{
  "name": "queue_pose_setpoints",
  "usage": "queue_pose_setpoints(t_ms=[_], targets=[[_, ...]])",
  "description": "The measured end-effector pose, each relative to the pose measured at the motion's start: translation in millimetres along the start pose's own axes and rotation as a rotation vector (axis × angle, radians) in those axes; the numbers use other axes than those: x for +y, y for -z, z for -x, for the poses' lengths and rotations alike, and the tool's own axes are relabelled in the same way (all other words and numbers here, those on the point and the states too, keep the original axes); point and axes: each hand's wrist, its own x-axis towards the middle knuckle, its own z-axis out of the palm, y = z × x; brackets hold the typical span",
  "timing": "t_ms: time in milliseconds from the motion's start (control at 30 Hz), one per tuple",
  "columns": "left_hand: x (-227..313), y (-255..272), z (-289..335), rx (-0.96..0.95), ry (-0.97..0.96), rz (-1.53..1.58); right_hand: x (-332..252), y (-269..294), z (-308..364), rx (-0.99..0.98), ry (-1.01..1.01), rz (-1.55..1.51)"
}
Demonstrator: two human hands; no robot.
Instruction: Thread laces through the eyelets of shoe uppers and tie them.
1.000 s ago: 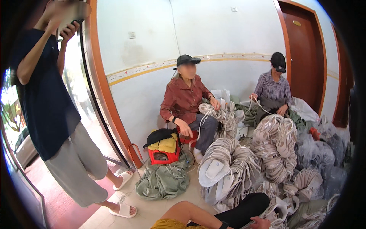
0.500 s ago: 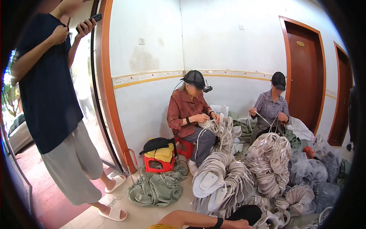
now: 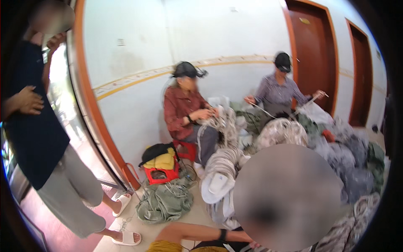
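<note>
My left forearm, with a yellow sleeve and a black wristband (image 3: 222, 234), crosses the lower edge toward the right. My left hand (image 3: 254, 244) shows only at its edge; a round grey blur hides the rest, so its fingers and anything in them cannot be made out. A thin white strip (image 3: 229, 248) lies by my wrist, over black cloth. Nearest beyond the hand is a stack of beige and white shoe uppers (image 3: 218, 185). My right hand is not visible.
Across from me, a person in red (image 3: 178, 105) handles laced uppers; another in stripes (image 3: 279, 92) stretches a white lace. A standing person (image 3: 35, 117) is left. A red stool (image 3: 163, 174), green cloth (image 3: 163, 203) and plastic bags (image 3: 357, 180) surround the piles.
The view has shifted, and my left forearm now shows higher and farther left. The striped-shirt person's hands have spread apart with the lace. The standing person's near hand has dropped to the waist.
</note>
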Motion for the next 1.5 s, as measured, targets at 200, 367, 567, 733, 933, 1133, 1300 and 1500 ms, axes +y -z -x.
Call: queue_pose_setpoints(t_ms=[200, 367, 567, 733, 933, 1133, 1300, 1500], targets=[[68.5, 22.7, 150.0, -0.193, 0.042, -0.192, 47.5, 25.3, 33.5, 0.416, -0.457, -0.391], [99.8, -21.8, 168.8, -0.514, -0.704, -0.308, 23.0, 35.8, -17.8, 0.289, -0.267, -0.769], [104.2, 6.3, 127.7, -0.451, -0.492, -0.248, 15.1, 21.6, -29.6, 0.239, -0.250, -0.552], [67.5, 82.5, 119.6, 0.367, -0.040, -0.159, 38.6, 56.4, 14.9, 0.780, -0.024, 0.531], [66.2, 130.3, 100.2, 0.355, 0.135, -1.598, 53.0, 101.6, 17.1, 0.680, -0.077, 0.867], [87.9, 40.3, 9.3, 0.161, -0.729, -1.105, 74.7, 95.6, 11.2, 0.505, -0.143, 0.887], [73.2, 0.1, -58.1, 0.021, -0.952, -1.242, 85.7, 102.5, 16.7, 0.551, -0.177, 0.816], [56.1, 28.9, -65.4, -0.043, -0.849, -1.396, 81.9, 98.9, 43.1, 0.614, -0.203, 0.717]])
